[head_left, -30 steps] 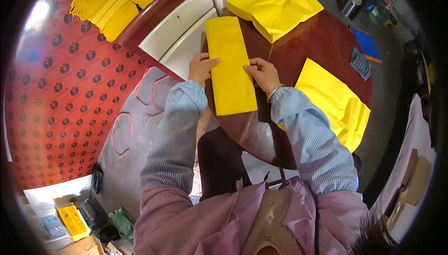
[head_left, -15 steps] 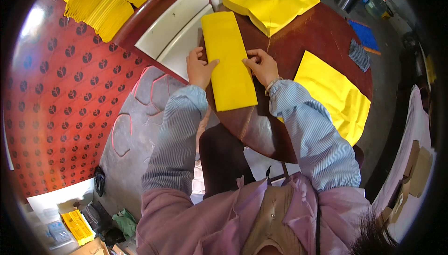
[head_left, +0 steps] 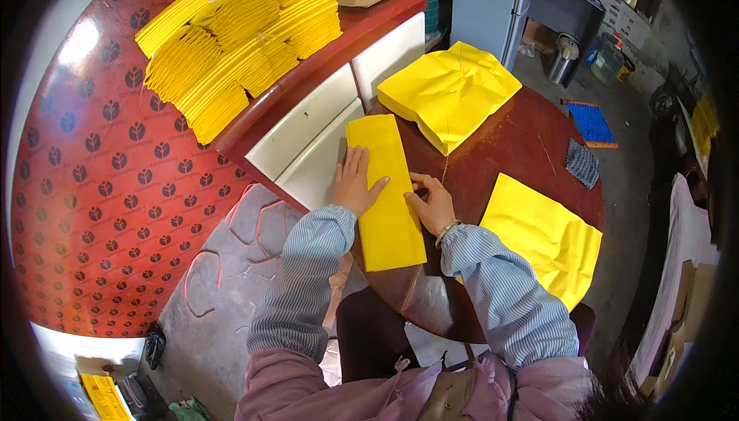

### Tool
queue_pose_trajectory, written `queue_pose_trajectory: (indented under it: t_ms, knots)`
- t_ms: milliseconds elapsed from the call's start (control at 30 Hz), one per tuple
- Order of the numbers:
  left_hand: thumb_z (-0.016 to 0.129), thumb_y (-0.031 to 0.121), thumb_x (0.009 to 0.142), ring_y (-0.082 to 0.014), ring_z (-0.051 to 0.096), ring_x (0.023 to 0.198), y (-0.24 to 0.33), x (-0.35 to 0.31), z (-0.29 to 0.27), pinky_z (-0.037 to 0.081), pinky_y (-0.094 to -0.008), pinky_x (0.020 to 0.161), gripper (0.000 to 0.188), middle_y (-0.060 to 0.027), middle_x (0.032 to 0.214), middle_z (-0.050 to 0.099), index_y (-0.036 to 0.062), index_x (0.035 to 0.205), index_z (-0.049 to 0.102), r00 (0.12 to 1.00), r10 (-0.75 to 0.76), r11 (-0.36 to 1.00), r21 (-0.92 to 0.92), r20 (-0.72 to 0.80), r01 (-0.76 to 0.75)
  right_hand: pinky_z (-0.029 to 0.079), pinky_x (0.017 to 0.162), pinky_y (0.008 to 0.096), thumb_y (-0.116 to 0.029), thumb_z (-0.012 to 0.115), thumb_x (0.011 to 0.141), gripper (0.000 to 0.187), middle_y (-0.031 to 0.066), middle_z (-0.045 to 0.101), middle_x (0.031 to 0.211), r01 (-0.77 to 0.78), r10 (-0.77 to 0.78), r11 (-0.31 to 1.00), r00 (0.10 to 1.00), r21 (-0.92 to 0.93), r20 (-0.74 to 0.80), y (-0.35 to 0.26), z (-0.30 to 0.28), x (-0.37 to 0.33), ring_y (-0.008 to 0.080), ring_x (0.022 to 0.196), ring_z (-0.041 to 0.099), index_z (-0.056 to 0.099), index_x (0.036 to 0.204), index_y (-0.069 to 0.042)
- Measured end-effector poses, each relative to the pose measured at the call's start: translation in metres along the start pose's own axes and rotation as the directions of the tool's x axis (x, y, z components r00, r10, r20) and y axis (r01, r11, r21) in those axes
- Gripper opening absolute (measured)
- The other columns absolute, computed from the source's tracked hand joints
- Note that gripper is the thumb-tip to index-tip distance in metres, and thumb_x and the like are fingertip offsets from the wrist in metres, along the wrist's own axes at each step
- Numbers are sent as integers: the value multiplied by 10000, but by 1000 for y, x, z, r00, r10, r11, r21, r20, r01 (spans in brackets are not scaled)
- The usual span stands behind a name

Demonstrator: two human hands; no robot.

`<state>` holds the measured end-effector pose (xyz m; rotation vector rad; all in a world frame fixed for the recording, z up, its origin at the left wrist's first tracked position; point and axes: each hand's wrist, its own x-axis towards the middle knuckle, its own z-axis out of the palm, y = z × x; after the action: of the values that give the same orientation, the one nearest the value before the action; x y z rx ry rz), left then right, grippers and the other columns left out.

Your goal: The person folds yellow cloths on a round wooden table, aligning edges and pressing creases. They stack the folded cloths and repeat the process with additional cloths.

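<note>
Now, hand by hand:

Left hand (head_left: pixel 356 182): open and flat, palm down, fingers spread. It presses on the left long edge of the folded yellow sheet (head_left: pixel 385 194), with the thumb reaching across onto the paper. It grips nothing.

Right hand (head_left: pixel 431 202): fingers curled loosely, tips resting on the right long edge of the same sheet, about level with the left hand. It looks like pressing rather than pinching, though whether any finger hooks under the edge cannot be told.

Lie of the sheet: a long narrow strip running away from the person, its near end by the table's front rim and its far end pointing toward the white counter front (head_left: pixel 308 125). Its long axis passes between the two hands, so each hand is beside one long edge and both are equally close.

Table (head_left: pixel 531 144): round, dark red-brown, bearing the strip at its left part.

Far stack (head_left: pixel 450 94): a pile of crumpled yellow sheets beyond the strip, just beside its far end.

Near sheets (head_left: pixel 543 236): flat yellow paper to the right of the right forearm, apart from the strip.

Counter top: bundles of folded yellow strips (head_left: pixel 239 36), tied and heaped, well apart from both hands.

Floor at right: a blue brush-like mat (head_left: pixel 591 123) and a metal bin.
</note>
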<state>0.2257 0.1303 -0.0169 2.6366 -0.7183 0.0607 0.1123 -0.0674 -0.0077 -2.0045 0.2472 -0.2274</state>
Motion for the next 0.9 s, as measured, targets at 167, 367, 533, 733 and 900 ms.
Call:
queue_pose_trajectory:
  t_ms: [167,367,533,733,900]
  knots:
    - [694,442,1017,-430,238,1616,0,-2,3,235,-518,1297,850,-280,1708,309,-17,1634,332,1000,-8,1000,2,-18,8,568,922,385,-176,773,946,478,144,693,1156,3,-4,1000,1000,-18,-10,-3,1,1,290,1036,700,665,1401,-73]
    - [722,349,1004,-441,285,1599,-9,-27,-22,273,-495,1288,752,-289,1678,364,-22,1585,421,982,11,987,-155,-188,-40,572,909,325,-154,830,926,455,102,746,1180,234,-210,950,969,206,-132,18,-66,-3,184,1024,708,713,1360,-87]
    - [734,173,972,-451,422,1517,9,-116,-64,365,-502,1229,486,-249,1552,536,25,1421,622,907,-95,966,-258,-410,-15,551,1021,415,-201,808,939,361,164,748,1249,71,-235,926,877,-371,-419,139,-291,23,326,1175,705,746,1269,-68]
    - [712,-41,930,-377,570,1385,110,-207,-83,431,-473,1161,251,-178,1306,697,44,1160,764,816,-91,974,-220,-571,-46,473,1108,532,-183,687,1016,544,229,605,1436,-268,-45,523,939,-809,-340,250,-435,15,473,1281,569,547,1532,-83]
    - [714,-103,879,-367,616,1278,192,-241,-55,473,-457,1115,239,-137,1214,717,54,1045,786,891,-126,954,-301,-437,-12,494,1101,475,-221,719,996,351,191,655,1403,-169,-151,464,952,-869,-265,245,-441,21,410,1341,588,737,1327,-105]
